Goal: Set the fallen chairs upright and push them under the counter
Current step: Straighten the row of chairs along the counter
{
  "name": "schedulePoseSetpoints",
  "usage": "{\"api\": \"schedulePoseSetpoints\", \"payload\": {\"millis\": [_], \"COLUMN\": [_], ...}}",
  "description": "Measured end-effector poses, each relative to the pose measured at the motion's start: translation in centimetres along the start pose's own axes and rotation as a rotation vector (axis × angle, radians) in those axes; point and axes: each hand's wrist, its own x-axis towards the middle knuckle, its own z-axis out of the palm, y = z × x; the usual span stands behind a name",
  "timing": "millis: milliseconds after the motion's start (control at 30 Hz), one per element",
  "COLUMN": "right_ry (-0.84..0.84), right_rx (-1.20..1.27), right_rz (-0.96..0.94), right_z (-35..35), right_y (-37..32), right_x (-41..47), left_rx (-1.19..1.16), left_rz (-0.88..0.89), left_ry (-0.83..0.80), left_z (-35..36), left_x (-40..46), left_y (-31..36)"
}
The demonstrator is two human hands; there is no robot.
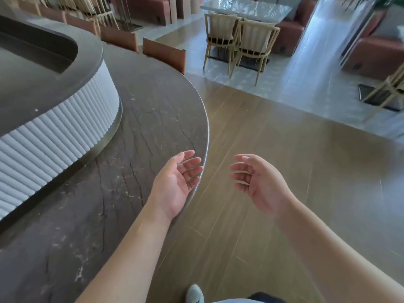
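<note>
Head view: we saw both hands out in front, palms turned toward each other, holding nothing. The left hand (178, 181) had relaxed, loosely spread fingers and hung over the rounded edge of the counter (140, 132) — whether it touched the top we could not tell. The right hand (260, 182) was likewise loose and empty, over the wood floor (273, 149), well apart from the counter edge.

The counter was a dark stone-look slab with pale veins, curving from bottom left up to the far middle. A white ribbed riser (65, 125) stood on it at left, topped by a second dark ledge.

The chairs: we saw brown chair backs (164, 54) standing upright along the far edge of the counter, tucked close against it — a row running off toward the upper left, with only the tops showing. No chair lay on the floor in this frame.

Beyond the wood floor, on paler tile, two light-wood dining chairs (238, 42) stood side by side at a glossy marble-look table (244, 7). Reddish-brown sofas (371, 53) sat at right and at the far back. A grey shoe (194, 294) showed at the bottom edge, just beside the counter.
</note>
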Motion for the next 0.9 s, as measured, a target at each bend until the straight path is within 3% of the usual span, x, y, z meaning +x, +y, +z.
{"api": "schedulePoseSetpoints", "payload": {"millis": [267,467,633,900], "right_ry": [0.048,0.024,-0.027,-0.067], "right_rx": [0.074,0.099,0.116,0.128], "right_rz": [0.008,0.061,0.075,0.057], "right_z": [-3.6,-6.9,-11.3,-20.9], "right_y": [-2.3,-4.8,-9.7,-16.9], "right_x": [7.3,15.0,21.5,29.1], "left_rx": [0.057,0.089,0.097,0.16], "left_rz": [-0.061,-0.06,-0.041,-0.026], "left_ry": [-0.044,0.036,0.092,0.024], "left_z": [3.5,7.1,13.1,24.2], "left_x": [7.4,13.3,19.7,28.5], "left_y": [-0.2,-0.8,-1.4,-4.1]}}
